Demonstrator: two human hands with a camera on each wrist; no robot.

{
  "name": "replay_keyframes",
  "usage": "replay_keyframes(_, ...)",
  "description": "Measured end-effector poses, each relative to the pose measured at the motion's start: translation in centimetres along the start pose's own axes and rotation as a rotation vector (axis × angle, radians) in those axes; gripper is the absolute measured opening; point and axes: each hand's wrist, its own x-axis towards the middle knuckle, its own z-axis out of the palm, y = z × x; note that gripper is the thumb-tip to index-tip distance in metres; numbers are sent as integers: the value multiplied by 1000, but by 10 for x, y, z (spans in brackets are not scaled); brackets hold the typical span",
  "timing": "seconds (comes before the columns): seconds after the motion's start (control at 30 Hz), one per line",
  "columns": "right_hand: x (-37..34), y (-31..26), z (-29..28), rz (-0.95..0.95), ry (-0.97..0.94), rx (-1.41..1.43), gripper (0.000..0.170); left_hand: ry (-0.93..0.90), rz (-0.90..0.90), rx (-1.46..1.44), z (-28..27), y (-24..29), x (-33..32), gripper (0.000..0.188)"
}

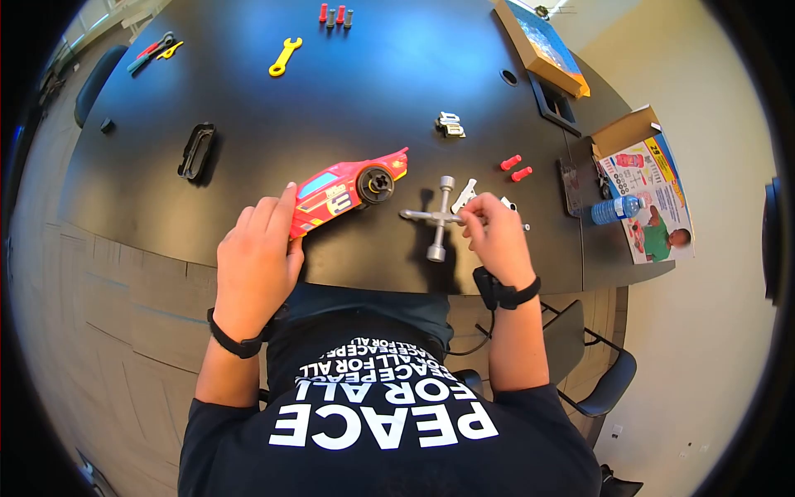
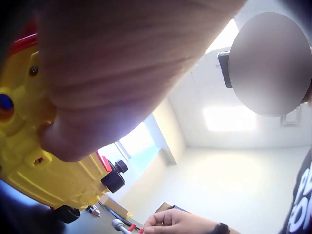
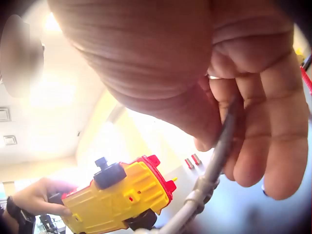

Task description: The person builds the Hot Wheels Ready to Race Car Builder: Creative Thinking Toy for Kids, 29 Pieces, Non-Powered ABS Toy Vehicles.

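Note:
The left hand (image 1: 258, 248) grips the front end of a red toy car (image 1: 335, 192), tilted above the table; its yellow underside (image 2: 53, 180) shows in the left wrist view, with the thumb against it. A black wheel (image 1: 375, 184) is on the car's near side. Between thumb and fingers the right hand (image 1: 499, 240) pinches one arm of a grey four-way cross wrench (image 1: 437, 219), held just right of the car. In the right wrist view the wrench's shaft (image 3: 214, 161) runs out from the right fingers (image 3: 285, 161). White parts (image 1: 464, 196) lie behind the right hand.
Two red pieces (image 1: 521, 174), a silver part (image 1: 450, 125) and a black frame (image 1: 196, 152) lie on the table (image 1: 248, 108). Farther off are a yellow wrench (image 1: 286, 57), tools (image 1: 156, 52) and small pegs (image 1: 331, 18). At right stand a water bottle (image 1: 616, 209) and a printed box (image 1: 654, 199).

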Motion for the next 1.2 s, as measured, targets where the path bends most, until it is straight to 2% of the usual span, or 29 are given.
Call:
replay_keyframes(0.03, 3, -9, -9, 79, -51, 47, 17, -5, 7, 15, 0, 1, -1, 75)
replay_keyframes(0.07, 4, -9, -12, 75, -52, 46, 17, -11, 15, 29, 0, 3, -2, 76)
replay_keyframes(0.13, 6, -13, -16, -50, -84, 19, 27, -10, 11, 39, 2, 5, -4, 75)
replay_keyframes(0.17, 5, -30, -21, 70, -160, 54, 33, -15, 7, 48, 3, 6, -5, 75)
replay_keyframes(0.2, 4, -28, -21, 69, -162, 52, 33, -14, 5, 47, 3, 7, -6, 75)
replay_keyframes(0.27, 3, -23, -21, 114, -329, 52, 31, -20, 6, 61, 3, 7, -6, 73)
replay_keyframes(0.33, 2, -16, -18, 118, -372, 53, 35, -13, 11, 58, 2, 7, -6, 73)
replay_keyframes(0.4, -2, -3, -8, -282, -332, -146, 44, -9, 17, 55, 2, 8, -6, 73)
replay_keyframes(0.43, -10, -10, -1, -170, -371, -110, 54, -4, 23, 51, 2, 7, -6, 73)
replay_keyframes(0.47, -21, -18, 7, -206, -364, -38, 57, 1, 25, 47, 3, 6, -6, 73)
replay_keyframes(0.53, -39, -16, 33, -399, -288, -82, 55, 2, 23, 52, 3, 6, -7, 73)
replay_keyframes(0.57, -49, -13, 45, -472, -295, -196, 51, 7, 28, 56, 3, 6, -7, 72)
replay_keyframes(0.67, -68, 12, 72, -673, -111, -187, 32, -19, -4, 42, 2, 5, -5, 72)
replay_keyframes(0.7, -68, 17, 79, -669, -114, -179, 32, -27, -6, 47, 1, 3, -3, 72)
replay_keyframes(0.77, -72, 18, 91, -579, 68, -260, 23, -5, -2, 16, 2, 3, -1, 71)
replay_keyframes(0.87, -66, 4, 99, -449, 117, -392, 17, -9, -24, -7, 5, 1, 2, 71)
replay_keyframes(0.93, -55, 6, 101, -400, 123, -383, 15, -9, -25, 2, 5, 3, 2, 71)
replay_keyframes(1.0, -44, 5, 99, -237, 188, -334, 10, -4, -24, 11, 4, 4, 3, 71)
replay_keyframes(1.03, -40, 7, 95, -214, 191, -308, 8, -7, -23, 15, 4, 4, 2, 71)
replay_keyframes(1.07, -38, 8, 90, -216, 198, -307, 8, -9, -23, 18, 4, 5, 2, 71)
replay_keyframes(1.13, -37, 3, 78, -287, 165, -119, 12, -11, -30, 23, 3, 6, 2, 72)
replay_keyframes(1.2, -42, -6, 67, -326, 108, -114, 19, -23, -45, 26, 4, 7, 2, 72)
